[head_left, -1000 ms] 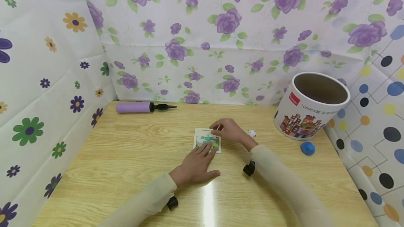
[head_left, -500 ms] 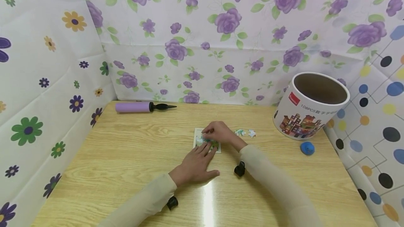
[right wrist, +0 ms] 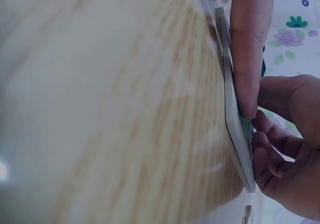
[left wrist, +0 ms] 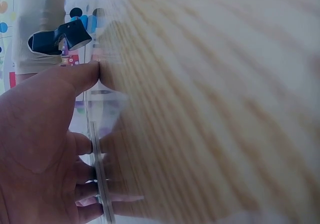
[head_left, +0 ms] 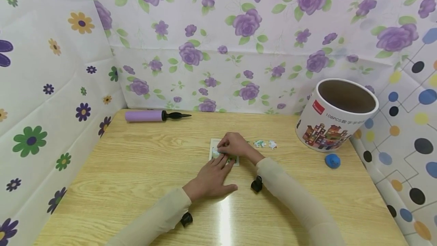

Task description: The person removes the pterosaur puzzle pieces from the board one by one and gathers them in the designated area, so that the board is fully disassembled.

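Observation:
A small picture puzzle board (head_left: 216, 151) lies flat on the wooden table (head_left: 136, 170), near its middle. My left hand (head_left: 211, 177) rests flat on the table, its straight fingers touching the board's near edge (left wrist: 98, 169). My right hand (head_left: 233, 145) sits on top of the board with its fingers curled. In the right wrist view its thumb (right wrist: 245, 59) presses a teal puzzle piece (right wrist: 242, 118) against the board (right wrist: 231, 109). Most of the picture is hidden under the hands. Two loose pieces (head_left: 259, 143) (head_left: 272, 144) lie just right of the board.
A tall round puzzle tub (head_left: 336, 115) stands open at the right, with a small blue object (head_left: 332, 160) in front of it. A purple hand pump (head_left: 150, 116) lies at the back left. Flowered sheets wall in the table on three sides.
My right hand has moved left from beside the loose pieces onto the board, uncovering a second loose piece. The left hand has stayed in place.

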Demonstrator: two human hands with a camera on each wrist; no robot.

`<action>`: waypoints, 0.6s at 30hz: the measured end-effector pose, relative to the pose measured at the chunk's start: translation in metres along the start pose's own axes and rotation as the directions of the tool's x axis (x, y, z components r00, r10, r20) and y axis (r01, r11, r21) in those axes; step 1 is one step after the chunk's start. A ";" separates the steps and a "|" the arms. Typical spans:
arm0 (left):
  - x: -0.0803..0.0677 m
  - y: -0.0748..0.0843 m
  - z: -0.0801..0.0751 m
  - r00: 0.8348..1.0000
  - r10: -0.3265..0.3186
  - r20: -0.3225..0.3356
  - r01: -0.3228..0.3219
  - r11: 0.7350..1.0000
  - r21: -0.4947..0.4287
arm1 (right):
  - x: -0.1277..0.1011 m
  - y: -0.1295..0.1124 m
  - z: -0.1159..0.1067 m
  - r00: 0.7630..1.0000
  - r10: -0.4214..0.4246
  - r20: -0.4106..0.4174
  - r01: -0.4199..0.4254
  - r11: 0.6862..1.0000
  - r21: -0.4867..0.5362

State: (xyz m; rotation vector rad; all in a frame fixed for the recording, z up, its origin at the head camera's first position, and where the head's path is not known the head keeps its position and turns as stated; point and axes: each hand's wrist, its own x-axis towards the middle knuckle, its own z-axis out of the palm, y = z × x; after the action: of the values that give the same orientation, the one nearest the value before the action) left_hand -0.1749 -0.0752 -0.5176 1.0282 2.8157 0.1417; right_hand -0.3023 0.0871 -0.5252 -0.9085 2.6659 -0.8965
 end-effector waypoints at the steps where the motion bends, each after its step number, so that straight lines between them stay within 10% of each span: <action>1: 0.000 0.000 0.000 1.000 0.001 0.000 -0.001 1.000 -0.001 | 0.000 0.000 0.000 1.000 0.002 0.000 -0.002 1.000 0.000; 18: 0.001 -0.001 -0.001 1.000 -0.010 0.016 0.010 1.000 -0.020 | 0.000 -0.002 0.002 1.000 0.028 -0.004 -0.028 0.999 0.039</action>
State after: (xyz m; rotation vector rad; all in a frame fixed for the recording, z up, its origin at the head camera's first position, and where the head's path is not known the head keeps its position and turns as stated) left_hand -0.1764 -0.0748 -0.5172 1.0058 2.7987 0.1601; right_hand -0.3005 0.0847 -0.5257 -0.8590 2.6486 -0.9425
